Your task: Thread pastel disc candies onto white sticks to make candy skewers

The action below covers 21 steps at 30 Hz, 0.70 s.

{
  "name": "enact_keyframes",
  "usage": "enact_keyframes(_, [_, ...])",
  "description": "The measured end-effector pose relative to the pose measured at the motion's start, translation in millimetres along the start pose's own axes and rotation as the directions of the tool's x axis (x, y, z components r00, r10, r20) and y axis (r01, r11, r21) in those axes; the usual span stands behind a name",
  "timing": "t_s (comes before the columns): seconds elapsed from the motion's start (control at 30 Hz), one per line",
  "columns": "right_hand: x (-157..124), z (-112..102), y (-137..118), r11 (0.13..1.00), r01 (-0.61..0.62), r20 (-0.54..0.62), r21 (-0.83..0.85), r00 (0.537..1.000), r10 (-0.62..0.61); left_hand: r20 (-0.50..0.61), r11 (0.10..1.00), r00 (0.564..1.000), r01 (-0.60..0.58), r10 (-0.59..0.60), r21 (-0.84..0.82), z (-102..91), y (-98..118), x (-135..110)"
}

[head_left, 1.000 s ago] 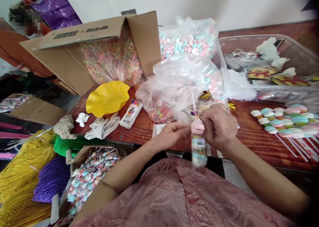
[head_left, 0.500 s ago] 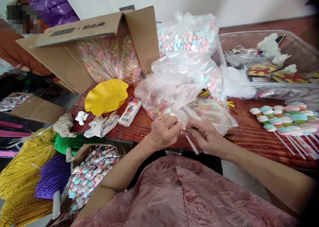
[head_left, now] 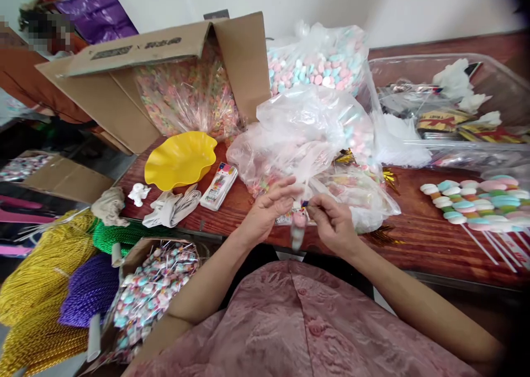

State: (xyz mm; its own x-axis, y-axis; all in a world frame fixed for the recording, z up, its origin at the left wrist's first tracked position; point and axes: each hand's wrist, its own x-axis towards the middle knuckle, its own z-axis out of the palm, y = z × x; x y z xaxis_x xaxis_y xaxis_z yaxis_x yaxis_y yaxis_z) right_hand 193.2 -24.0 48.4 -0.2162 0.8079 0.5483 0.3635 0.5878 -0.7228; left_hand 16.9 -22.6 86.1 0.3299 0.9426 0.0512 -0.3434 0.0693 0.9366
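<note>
A wrapped marshmallow lollipop, blurred by motion, hangs candy end down at the table's front edge. My right hand is closed in a pinch on it near the tied neck of its wrapper, and the white stick points up. Just left of it, my left hand is open, fingers spread, with nothing in it. Behind both hands lie clear plastic bags of colourful candy. A small printed packet or card shows partly beside the lollipop.
On the left are a yellow wavy dish, a stack of printed cards and a cardboard box of bagged candy. Below stands a box of wrapped lollipops. Marshmallow skewers and a clear bin are at right. Another person is far left.
My left hand has let go of the lollipop's candy end and opened. The lollipop has turned over: its stick, pointing down before, now points up, with my right hand still on it.
</note>
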Motion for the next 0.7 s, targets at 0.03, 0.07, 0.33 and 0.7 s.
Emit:
enact_keyframes(0.03, [3,-1,-1,0.997,0.066,-0.022,-0.043,0.997,-0.067,-0.019,0.998,0.999,0.040,-0.041,-0.040,1.5,-3,-2])
enact_keyframes(0.07, [6,-1,-2,0.987,0.131,-0.041,-0.089,0.990,-0.135,-0.009,0.993,0.996,0.093,-0.094,-0.069,3.3,-8,-4])
enact_keyframes(0.33, [-3,26,-28,0.882,-0.357,0.268,0.308,0.922,0.280,0.137,0.591,0.951,-0.281,0.277,0.756,-25.4,-23,-38])
enact_keyframes(0.7, [-46,26,-21,0.993,-0.045,0.494,0.106,0.869,-0.014,-0.388,0.389,0.904,0.297,0.180,0.872,-96.2,79,-149])
